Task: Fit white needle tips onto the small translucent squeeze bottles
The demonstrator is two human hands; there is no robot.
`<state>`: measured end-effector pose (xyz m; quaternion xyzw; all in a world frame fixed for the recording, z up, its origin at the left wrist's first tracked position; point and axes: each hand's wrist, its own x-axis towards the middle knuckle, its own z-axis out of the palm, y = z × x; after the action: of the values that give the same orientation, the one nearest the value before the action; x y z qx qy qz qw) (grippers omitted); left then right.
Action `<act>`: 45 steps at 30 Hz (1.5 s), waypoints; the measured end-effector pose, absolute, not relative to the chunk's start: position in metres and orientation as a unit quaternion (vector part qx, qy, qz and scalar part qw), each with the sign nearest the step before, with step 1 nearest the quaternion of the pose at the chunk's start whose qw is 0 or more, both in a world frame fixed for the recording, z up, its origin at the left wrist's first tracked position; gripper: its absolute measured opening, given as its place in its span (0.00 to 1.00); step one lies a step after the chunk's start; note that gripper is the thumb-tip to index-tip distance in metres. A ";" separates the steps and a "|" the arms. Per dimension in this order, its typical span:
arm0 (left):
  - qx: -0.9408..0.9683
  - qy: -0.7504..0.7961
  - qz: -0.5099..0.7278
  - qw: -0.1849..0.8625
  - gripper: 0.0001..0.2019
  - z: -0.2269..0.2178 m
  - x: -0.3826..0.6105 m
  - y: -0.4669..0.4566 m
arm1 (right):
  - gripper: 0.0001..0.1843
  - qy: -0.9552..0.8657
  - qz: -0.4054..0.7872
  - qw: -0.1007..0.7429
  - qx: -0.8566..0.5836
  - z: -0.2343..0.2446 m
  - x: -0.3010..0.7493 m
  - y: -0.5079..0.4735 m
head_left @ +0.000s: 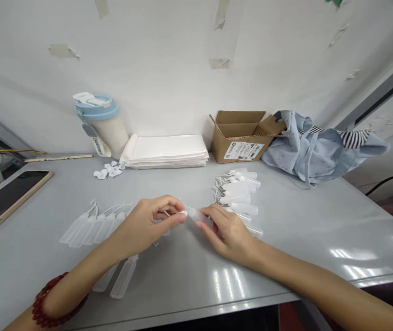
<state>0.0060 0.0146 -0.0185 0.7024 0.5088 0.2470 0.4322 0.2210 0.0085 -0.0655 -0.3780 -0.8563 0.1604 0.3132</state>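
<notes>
Above the middle of the table, my right hand (226, 230) grips a small translucent plastic bottle (196, 215) that points up to the left. Between the thumb and fingers of my left hand (164, 214) is a small white cap (184, 213), close by the bottle's neck; whether the two touch, I cannot tell. Left of my hands lies a row of similar bottles with thin white straps (88, 229), partly hidden by my left arm. Nearer me rests a bottle without a strap (124, 278). Beyond my right hand, several more strapped bottles (238, 193) lie in a pile.
Small white pieces (108, 170) lie beside a stack of white envelopes (169, 151). A blue-lidded cup (108, 124), an open cardboard box (239, 142) and a blue cloth bag (317, 154) stand along the wall. At the left edge lies a phone (6, 197).
</notes>
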 end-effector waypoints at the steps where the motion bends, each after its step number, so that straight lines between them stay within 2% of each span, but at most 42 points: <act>1: 0.692 0.510 0.253 0.444 0.10 -0.019 0.006 0.015 | 0.10 -0.860 0.159 0.312 -0.370 -0.065 0.221 0.008; 10: 0.673 0.500 0.234 0.493 0.08 -0.017 0.009 0.011 | 0.10 -0.887 0.126 0.321 -0.308 -0.062 0.222 0.007; 14: 0.710 0.484 0.248 0.448 0.06 -0.022 0.010 0.011 | 0.11 -0.880 0.142 0.326 -0.314 -0.063 0.223 0.008; 20: 0.795 0.395 0.333 0.317 0.07 -0.032 0.012 0.011 | 0.12 -0.808 0.324 0.315 -0.379 -0.056 0.222 0.009; 24: 0.757 0.426 0.321 0.377 0.06 -0.027 0.011 0.011 | 0.13 -0.775 0.389 0.312 -0.388 -0.051 0.221 0.008; 29: 0.705 0.468 0.265 0.462 0.10 -0.021 0.012 0.011 | 0.10 -0.794 0.331 0.356 -0.364 -0.052 0.220 0.005; 33: 0.730 0.464 0.241 0.439 0.12 -0.021 0.012 0.009 | 0.09 -0.822 0.256 0.378 -0.341 -0.056 0.221 0.005; 39: 0.764 0.467 0.248 0.369 0.08 -0.025 0.013 0.007 | 0.10 -0.844 0.201 0.381 -0.319 -0.062 0.222 0.006; 45: 0.734 0.467 0.245 0.428 0.13 -0.022 0.013 0.008 | 0.10 -0.867 0.136 0.385 -0.286 -0.065 0.220 0.004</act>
<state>0.0134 0.0083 -0.0217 0.7340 0.4669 0.2446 0.4283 0.2205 0.0041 -0.0653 -0.2859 -0.8670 0.1364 0.3847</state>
